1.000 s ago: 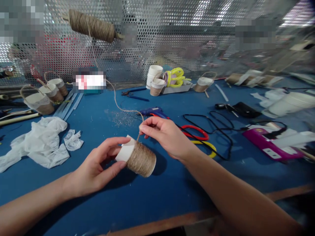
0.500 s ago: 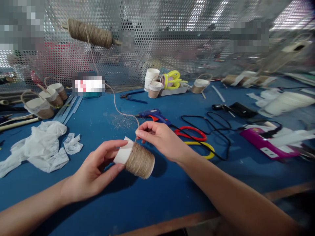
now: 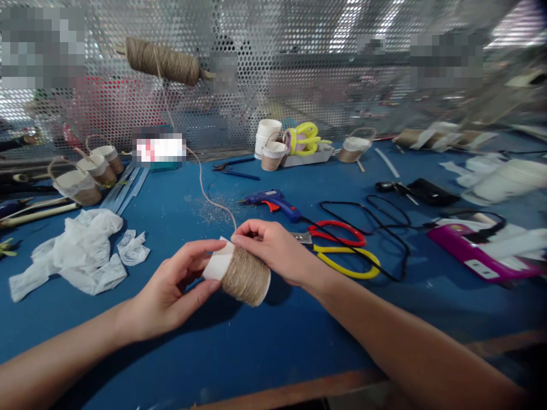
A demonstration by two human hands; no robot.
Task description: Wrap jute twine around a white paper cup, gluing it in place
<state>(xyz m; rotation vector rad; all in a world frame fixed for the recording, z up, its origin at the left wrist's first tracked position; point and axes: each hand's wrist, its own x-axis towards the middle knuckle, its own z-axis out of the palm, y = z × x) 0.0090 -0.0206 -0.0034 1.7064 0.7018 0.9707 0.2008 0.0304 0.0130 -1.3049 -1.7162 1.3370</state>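
Observation:
A white paper cup [image 3: 247,277], wrapped over most of its side with brown twine, lies tilted on its side in the air above the blue table. My left hand [image 3: 173,287] grips its bare white rim end between thumb and fingers. My right hand [image 3: 271,247] is closed at the cup's upper side, pinching the twine [image 3: 213,200] where it meets the wrapped part. From there the strand runs slack across the table and up to a twine spool [image 3: 162,61] hung on a stick before the perforated metal screen.
A blue glue gun [image 3: 273,202] and red-and-yellow-handled scissors [image 3: 342,250] lie just beyond my right hand. White lace [image 3: 81,245] is heaped at left, near small basket-like cups [image 3: 79,187]. Pliers [image 3: 237,168] lie at the back; a purple power strip [image 3: 474,253] sits at right.
My right hand has come down from above the cup onto its wrapped side, drawing the twine against it. My left hand still holds the rim end. The whole view has shifted slightly.

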